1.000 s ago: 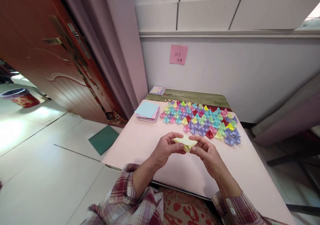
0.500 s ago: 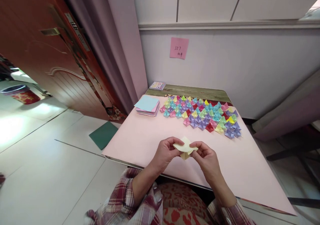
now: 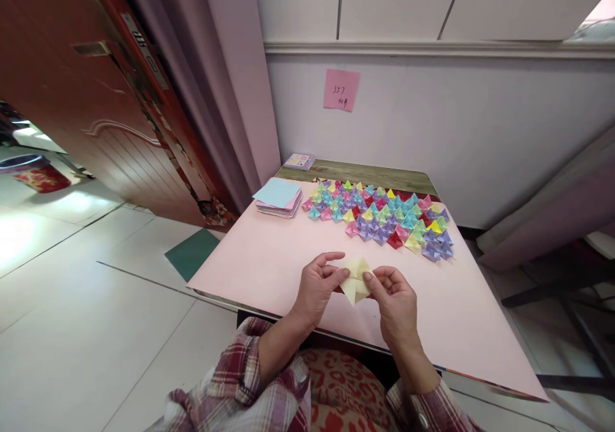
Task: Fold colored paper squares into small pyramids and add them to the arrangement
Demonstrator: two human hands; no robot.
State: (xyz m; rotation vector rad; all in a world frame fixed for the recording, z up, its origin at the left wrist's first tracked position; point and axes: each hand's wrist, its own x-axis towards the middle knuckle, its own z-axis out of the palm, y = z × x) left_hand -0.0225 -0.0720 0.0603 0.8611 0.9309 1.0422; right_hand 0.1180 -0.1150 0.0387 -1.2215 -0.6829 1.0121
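Observation:
A folded pale yellow origami paper (image 3: 356, 281) is held up between my two hands, just above the near part of the pink table. My left hand (image 3: 318, 287) pinches its left side between thumb and fingers, with the index finger raised off it. On the right side, my right hand (image 3: 394, 296) presses its thumb on the paper's face, the fingers curled behind. Creases and a point at the bottom show on the side towards me. Beyond my hands, many small folded paper pieces (image 3: 379, 217) in mixed colours stand in rows.
A stack of square paper sheets (image 3: 277, 195), light blue on top, lies at the table's left. Behind it sits a small packet (image 3: 299, 161). A pink note (image 3: 341, 90) sticks to the wall. A green sheet (image 3: 192, 254) is on the floor.
The yellow paper has turned from a puckered, partly opened shape to a flatter diamond facing me. My left index finger has lifted, and my right thumb now lies on the paper's face.

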